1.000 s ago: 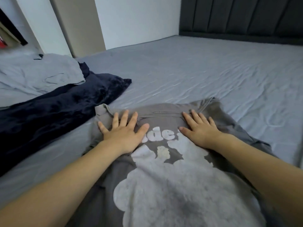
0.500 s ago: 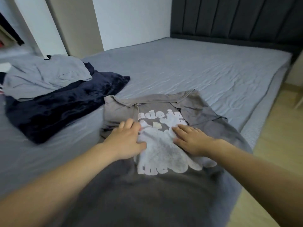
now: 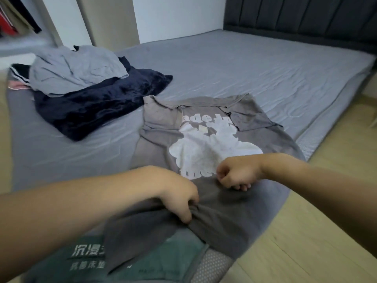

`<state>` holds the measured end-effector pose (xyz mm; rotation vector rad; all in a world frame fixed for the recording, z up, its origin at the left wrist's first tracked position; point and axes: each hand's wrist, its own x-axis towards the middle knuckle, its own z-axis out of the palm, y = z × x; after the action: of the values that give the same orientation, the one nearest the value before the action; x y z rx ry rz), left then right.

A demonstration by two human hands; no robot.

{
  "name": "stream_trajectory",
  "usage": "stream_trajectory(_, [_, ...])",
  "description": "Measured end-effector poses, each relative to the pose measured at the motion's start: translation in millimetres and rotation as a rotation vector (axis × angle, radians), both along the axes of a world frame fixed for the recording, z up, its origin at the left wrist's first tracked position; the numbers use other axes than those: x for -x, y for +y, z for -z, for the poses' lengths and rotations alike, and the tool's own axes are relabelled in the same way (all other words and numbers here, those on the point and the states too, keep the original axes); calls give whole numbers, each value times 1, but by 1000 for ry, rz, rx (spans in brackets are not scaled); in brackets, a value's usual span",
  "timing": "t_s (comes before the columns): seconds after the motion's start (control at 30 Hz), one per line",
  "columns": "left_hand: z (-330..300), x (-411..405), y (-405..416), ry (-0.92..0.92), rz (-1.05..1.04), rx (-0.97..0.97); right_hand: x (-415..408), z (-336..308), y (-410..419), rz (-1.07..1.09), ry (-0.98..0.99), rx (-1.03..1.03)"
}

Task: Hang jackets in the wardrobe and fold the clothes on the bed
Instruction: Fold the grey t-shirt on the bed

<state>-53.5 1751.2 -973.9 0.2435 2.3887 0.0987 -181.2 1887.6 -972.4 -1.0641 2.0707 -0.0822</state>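
Grey t-shirt (image 3: 214, 127) lies spread front-up on the bed (image 3: 244, 64), near the bed's front-right corner, w/ its collar end pointing toward the headboard (image 3: 302, 19) and its lower part reaching the front edge. White print & lettering face up on the chest. Left hand (image 3: 179, 199) is down at the shirt's hem area near the bed's front edge, grip narrow: fingers curled round a bunched fold of the grey fabric, cloth puckering under the knuckles. Right hand (image 3: 236, 172) sits just below the print, fingers curled in, grip narrow too; it looks to pinch the fabric, though the exact hold under the knuckles is hard to make out. Both forearms come in from the near side, bare. Toward the bed's left edge, a dark navy garment (image 3: 98, 107) lies rumpled, just beside the t-shirt's left sleeve, and a light grey garment (image 3: 75, 68) is heaped on top of its far part. At the bed's front-left corner a green label (image 3: 87, 256) w/ white characters shows, partly under the shirt's hem. Wood-look floor (image 3: 306, 242) runs along the bed's right edge.
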Motion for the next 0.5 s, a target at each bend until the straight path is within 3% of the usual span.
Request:
stream_trajectory(0.07, [-7, 14, -15, 4, -139, -94, -10, -3, -2, 20, -152, -75])
stream_trajectory(0.13, [-7, 28, -33, 162, -334, -166, -20, -1, -3, 38, -221, -109])
stream_trajectory(0.23, [2, 45, -52, 380, -544, -247, -31, 3, -5, 31, 86, -25])
stream_trajectory(0.33, [-6, 48, -47, 398, -494, -159, -33, 1, -9, -50, 538, 42])
stream_trajectory(0.5, [-18, 50, -48, 397, -412, -25, -9, -26, -11, -55, 653, -197])
